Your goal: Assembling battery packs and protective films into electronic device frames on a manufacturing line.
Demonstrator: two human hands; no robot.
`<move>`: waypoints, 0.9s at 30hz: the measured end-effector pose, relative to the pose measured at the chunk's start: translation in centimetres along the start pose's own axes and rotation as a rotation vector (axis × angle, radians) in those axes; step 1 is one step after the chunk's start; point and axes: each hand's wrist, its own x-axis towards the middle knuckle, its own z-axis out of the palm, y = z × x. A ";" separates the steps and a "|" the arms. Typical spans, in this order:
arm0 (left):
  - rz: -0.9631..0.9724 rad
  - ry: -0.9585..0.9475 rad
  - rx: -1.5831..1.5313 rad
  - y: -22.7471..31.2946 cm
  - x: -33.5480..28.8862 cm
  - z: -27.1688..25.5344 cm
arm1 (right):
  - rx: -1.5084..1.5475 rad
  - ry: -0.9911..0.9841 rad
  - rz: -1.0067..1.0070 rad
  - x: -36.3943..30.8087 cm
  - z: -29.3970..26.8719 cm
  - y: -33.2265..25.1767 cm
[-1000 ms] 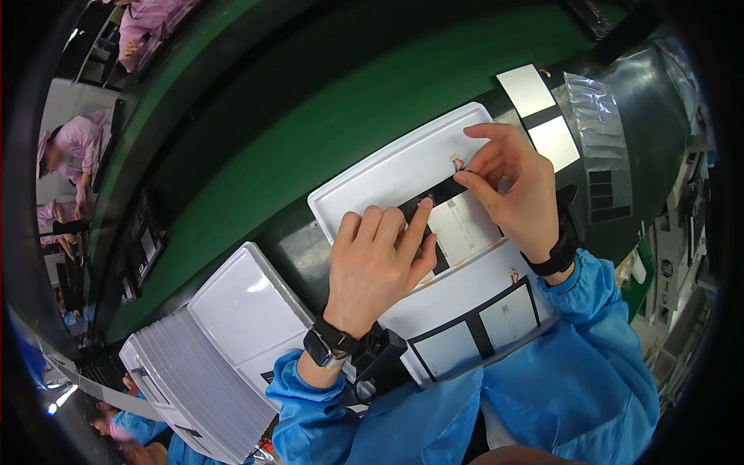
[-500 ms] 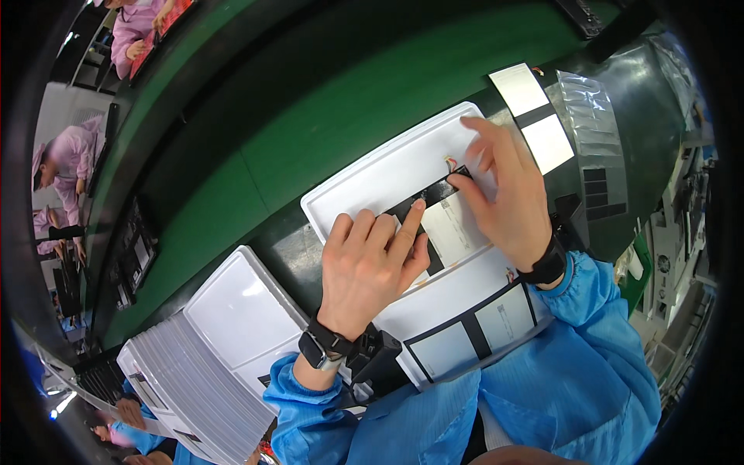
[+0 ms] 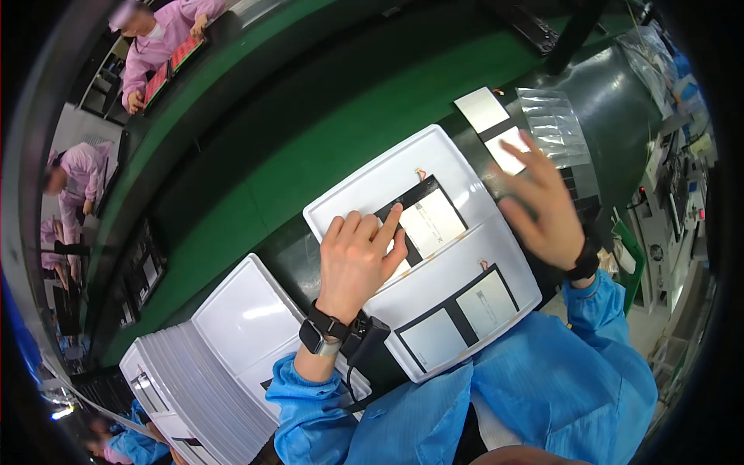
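A white plastic tray [image 3: 356, 203] lies in front of me with two compartments. In its far compartment is a flat battery pack [image 3: 432, 225] with pale cells, a black strip and small coloured wires. My left hand [image 3: 358, 252] rests over that pack's left part, its index fingertip touching the black strip; nothing is gripped. The near compartment holds a second flat battery pack [image 3: 484, 304], also with wires. My right hand [image 3: 546, 209] is raised off the tray's right side, fingers spread, empty and slightly blurred. Beyond it lies another pale flat battery pack [image 3: 482, 111] on the bench.
A clear plastic sheet with pockets [image 3: 554, 124] lies at the right. At the left are a fanned stack of white trays [image 3: 209, 380] and an empty-looking white tray [image 3: 248, 298]. A green conveyor belt [image 3: 287, 163] runs beyond; people in pink work at the far left.
My right hand has left the far battery pack's right end and moved to the right, off the tray. My left index finger stays on the black strip. The view has shifted somewhat.
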 end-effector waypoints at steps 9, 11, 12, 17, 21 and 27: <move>0.053 0.016 0.046 0.9 0.4 -0.1 | -0.477 0.155 0.841 -12.4 -0.3 18.1; 0.027 -0.014 0.087 1.1 0.5 -0.1 | -0.177 0.104 1.002 -12.6 -2.0 17.1; 0.026 -0.027 0.088 1.2 0.6 -0.3 | -0.170 0.118 1.018 -12.8 -2.3 17.0; -0.036 -0.166 0.084 3.0 2.4 -2.6 | 0.707 0.399 0.662 -12.2 -3.0 14.1; 0.095 0.011 -0.310 8.7 6.2 -3.8 | 1.172 0.336 0.442 -8.5 -5.0 6.4; 0.110 0.131 -0.382 13.4 8.9 -3.2 | 1.532 0.331 0.313 -6.1 -5.9 0.4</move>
